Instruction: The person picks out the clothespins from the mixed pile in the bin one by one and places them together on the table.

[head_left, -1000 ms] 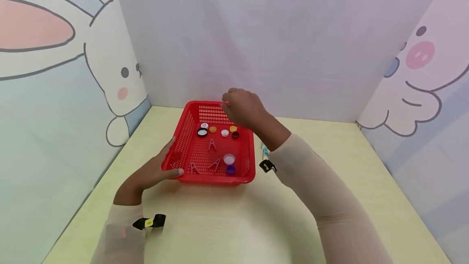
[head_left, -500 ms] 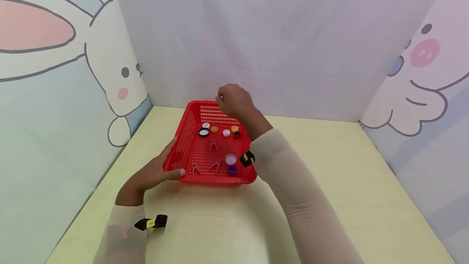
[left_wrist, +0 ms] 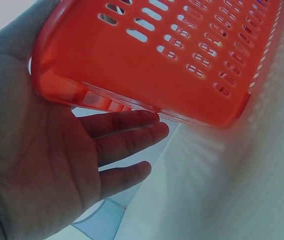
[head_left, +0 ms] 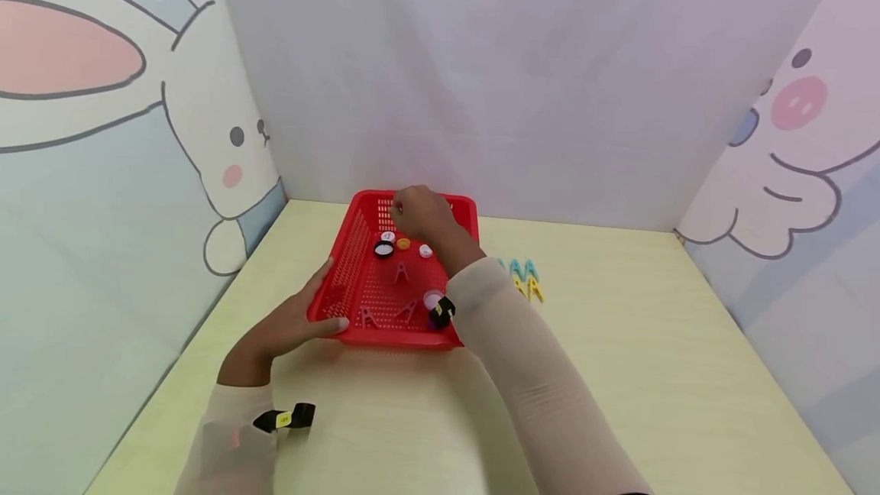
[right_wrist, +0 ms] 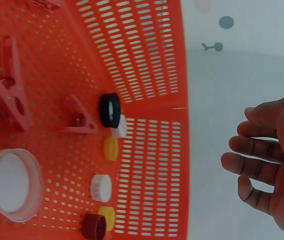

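Note:
My left hand (head_left: 278, 327) grips the near left corner of a red plastic basket (head_left: 402, 338), thumb along the near rim, fingers straight against the outside of its wall (left_wrist: 96, 55). My right hand (head_left: 421, 212) hovers over the basket's far part. The right wrist view shows its fingers loosely bent with nothing between them. Pink clothespins (right_wrist: 11, 90) lie in the basket. Around them are bottle caps: a black one (right_wrist: 109, 110), a white one (right_wrist: 100, 188), a yellow one (right_wrist: 110, 148), a brown one (right_wrist: 94, 226) and a wide clear one (right_wrist: 14, 185).
Right of the basket, blue clothespins (head_left: 516, 270) and yellow clothespins (head_left: 535, 289) lie in rows on the pale wooden table (head_left: 653, 342), partly covered by the right sleeve (head_left: 522, 357). A plain light curtain (head_left: 550, 98) closes off the back, with cartoon panels at both sides.
My right hand has moved left from the basket's far right rim and come lower over the basket. Blue and yellow clothespins now show beside the right sleeve. The left hand stays put.

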Available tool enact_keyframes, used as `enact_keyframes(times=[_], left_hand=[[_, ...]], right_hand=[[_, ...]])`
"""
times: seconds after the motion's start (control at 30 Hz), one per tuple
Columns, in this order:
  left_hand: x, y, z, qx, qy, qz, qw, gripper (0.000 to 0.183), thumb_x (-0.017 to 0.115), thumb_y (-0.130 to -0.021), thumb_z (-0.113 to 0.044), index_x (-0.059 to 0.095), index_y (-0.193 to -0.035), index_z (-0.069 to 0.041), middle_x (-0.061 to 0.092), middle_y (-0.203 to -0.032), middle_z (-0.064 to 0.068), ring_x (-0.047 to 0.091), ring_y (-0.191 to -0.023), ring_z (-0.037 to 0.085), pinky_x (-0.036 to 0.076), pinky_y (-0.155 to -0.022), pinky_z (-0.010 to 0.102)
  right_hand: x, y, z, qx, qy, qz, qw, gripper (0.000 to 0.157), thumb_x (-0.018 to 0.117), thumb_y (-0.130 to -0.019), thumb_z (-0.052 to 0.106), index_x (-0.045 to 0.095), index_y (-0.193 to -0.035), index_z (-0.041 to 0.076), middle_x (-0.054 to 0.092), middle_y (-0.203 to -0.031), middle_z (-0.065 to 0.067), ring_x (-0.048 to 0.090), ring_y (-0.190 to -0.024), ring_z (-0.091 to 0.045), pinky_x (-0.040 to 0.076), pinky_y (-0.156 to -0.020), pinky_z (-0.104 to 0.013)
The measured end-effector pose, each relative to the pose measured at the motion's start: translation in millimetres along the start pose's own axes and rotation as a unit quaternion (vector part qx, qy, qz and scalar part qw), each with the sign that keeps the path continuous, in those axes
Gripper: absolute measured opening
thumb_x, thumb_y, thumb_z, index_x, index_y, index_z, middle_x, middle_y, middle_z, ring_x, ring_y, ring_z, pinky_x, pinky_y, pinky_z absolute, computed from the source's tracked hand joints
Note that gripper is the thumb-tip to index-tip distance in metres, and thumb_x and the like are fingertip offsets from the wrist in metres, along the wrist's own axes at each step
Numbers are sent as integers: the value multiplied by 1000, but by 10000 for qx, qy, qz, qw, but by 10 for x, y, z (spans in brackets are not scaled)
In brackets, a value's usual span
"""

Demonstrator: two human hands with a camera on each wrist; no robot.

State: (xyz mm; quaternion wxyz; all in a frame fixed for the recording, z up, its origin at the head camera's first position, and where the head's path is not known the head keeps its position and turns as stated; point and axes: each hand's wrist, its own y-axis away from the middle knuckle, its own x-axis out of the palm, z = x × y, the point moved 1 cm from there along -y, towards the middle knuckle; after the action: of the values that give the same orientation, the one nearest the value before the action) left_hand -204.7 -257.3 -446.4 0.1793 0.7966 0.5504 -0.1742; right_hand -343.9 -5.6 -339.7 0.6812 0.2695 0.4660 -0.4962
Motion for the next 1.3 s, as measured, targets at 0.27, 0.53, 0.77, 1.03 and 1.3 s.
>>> enact_keyframes(times=[0.27, 0.53, 0.77, 1.03, 1.3], left_hand=[[-1, -12, -4, 33, 37, 27, 10000, 129, 90, -86, -38, -2, -177, -29, 43, -162, 23, 48, -144, 46, 68, -91, 45], [-5, -5, -13, 124, 27, 7, 9999, 130, 90, -85, -42, -1, -177, -30, 44, -161, 22, 49, -144, 45, 68, -91, 45], [36, -12, -5, 45, -27, 0, 10000, 129, 90, -85, -43, 1, -177, -30, 45, -160, 21, 48, -144, 44, 68, -90, 44], [9, -6, -23, 30, -16, 56, 10000, 129, 89, -85, -42, -1, -177, -31, 44, -161, 22, 47, -144, 45, 68, -90, 45], [-8, 10, -3, 12, -58, 32, 10000, 131, 90, -84, -44, -1, -177, -31, 44, -161, 21, 48, -143, 44, 68, -91, 45]], right_hand=[[206, -72, -121, -123, -159, 139, 9997, 23, 67, -108, 27, 72, -89, 15, 70, -88, -3, 66, -83, -18, 59, -77, -29], [316, -64, -213, 175, -490, 1459, 9879, 10, 76, -104, 26, 81, -104, 17, 78, -102, -11, 67, -86, -21, 61, -75, -31], [349, -38, -283, 390, -109, 2454, 9686, 18, 79, -101, 24, 82, -118, 18, 75, -118, -4, 66, -108, -21, 62, -92, -34], [336, 30, -218, 1501, -458, 2875, 9448, 36, 86, -93, 15, 75, -126, 27, 70, -126, 1, 63, -121, -22, 63, -98, -40], [266, 154, -91, 3088, -1760, 2622, 8972, 54, 95, -75, 10, 75, -123, 26, 72, -125, -3, 67, -123, -28, 67, -91, -46]])
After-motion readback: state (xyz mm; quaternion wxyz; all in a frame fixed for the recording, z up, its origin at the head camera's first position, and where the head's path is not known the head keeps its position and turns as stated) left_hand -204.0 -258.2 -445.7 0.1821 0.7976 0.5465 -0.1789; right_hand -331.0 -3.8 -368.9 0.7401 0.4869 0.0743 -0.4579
